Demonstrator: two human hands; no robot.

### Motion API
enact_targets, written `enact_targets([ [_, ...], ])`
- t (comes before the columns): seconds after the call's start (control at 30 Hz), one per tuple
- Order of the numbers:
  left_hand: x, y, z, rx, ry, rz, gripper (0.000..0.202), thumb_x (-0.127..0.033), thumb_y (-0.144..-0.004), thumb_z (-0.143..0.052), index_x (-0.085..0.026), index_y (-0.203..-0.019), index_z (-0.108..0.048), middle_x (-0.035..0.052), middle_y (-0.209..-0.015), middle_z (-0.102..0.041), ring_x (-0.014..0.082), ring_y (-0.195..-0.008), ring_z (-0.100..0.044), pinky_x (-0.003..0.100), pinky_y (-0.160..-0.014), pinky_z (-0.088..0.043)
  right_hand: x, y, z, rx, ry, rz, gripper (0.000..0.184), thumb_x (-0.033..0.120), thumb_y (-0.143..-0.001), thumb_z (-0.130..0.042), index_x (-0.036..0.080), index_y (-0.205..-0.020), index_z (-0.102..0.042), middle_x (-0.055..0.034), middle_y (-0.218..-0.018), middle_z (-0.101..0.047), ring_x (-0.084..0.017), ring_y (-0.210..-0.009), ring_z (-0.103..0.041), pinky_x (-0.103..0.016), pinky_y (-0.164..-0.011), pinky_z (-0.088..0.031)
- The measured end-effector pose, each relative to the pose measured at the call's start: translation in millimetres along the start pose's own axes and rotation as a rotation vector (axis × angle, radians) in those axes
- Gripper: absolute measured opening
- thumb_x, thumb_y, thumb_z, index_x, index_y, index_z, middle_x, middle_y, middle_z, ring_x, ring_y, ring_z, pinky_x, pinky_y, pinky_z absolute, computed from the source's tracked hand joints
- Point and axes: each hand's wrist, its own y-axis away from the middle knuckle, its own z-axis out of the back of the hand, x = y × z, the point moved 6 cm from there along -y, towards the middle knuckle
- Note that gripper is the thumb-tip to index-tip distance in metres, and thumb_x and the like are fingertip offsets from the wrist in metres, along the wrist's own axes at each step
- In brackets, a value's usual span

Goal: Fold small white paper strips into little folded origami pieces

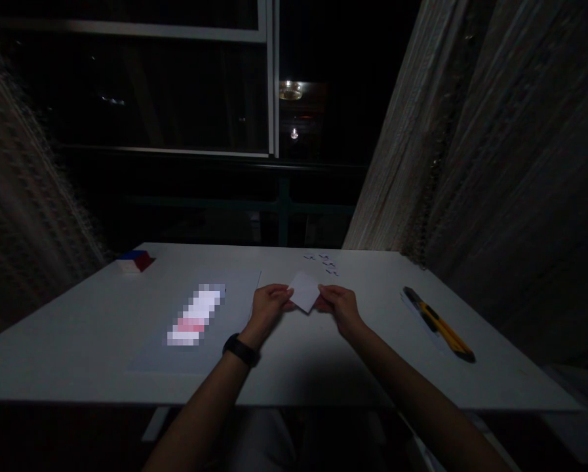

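Note:
A small square of white paper [304, 291] is held up over the table, turned so that one corner points down toward me. My left hand [270, 305] pinches its left corner between thumb and fingers. At the opposite corner my right hand [340, 307] grips it the same way. A dark watch [241, 350] is on my left wrist. Just beyond the paper lie several small dark-marked pieces [328, 264], too small to make out.
On the white table [294, 377], a sheet of paper [149, 357] lies at left under a lit, blurred-out screen [195, 316]. A colored puzzle cube [135, 261] sits at the far left. At right is a yellow-and-black utility knife [441, 326]. Curtains [392, 131] flank the dark window.

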Motion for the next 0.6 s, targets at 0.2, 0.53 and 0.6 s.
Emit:
enact_targets([
  [0.2,-1.4,-0.9,0.7,-0.003,-0.041,-0.037,0.031,-0.026,-0.057,-0.074,-0.005,-0.077,-0.064,0.0077,-0.063,-0.066,0.0143,-0.055,-0.061,0.026,-0.057,-0.053,-1.0,-1.6,1.1,-0.008,0.023,0.002,0.031,0.039,-0.06,-0.069,0.012,-0.073,-0.065,-0.0058,-0.058,-0.066,-0.015,-0.052,-0.062,-0.021,-0.045,-0.047],
  [0.53,2.3,-4.4,0.2,0.036,-0.106,-0.062,0.038,-0.03,-0.058,-0.073,-0.006,-0.087,-0.067,0.0074,-0.064,-0.067,0.0119,-0.051,-0.058,0.022,-0.049,-0.049,-3.3,-3.1,0.1,0.001,0.024,0.025,0.031,0.036,-0.056,-0.072,0.012,-0.074,-0.067,-0.0061,-0.066,-0.067,-0.018,-0.057,-0.063,-0.027,-0.049,-0.052],
  [0.6,1.9,-4.5,-0.2,0.053,-0.114,-0.071,0.04,-0.031,-0.059,-0.072,-0.007,-0.09,-0.067,0.0075,-0.066,-0.067,0.013,-0.054,-0.06,0.023,-0.05,-0.05,-3.0,-2.8,1.2,-0.012,0.022,0.034,0.029,0.036,-0.057,-0.072,0.013,-0.074,-0.067,-0.006,-0.067,-0.067,-0.018,-0.059,-0.063,-0.026,-0.049,-0.052],
])
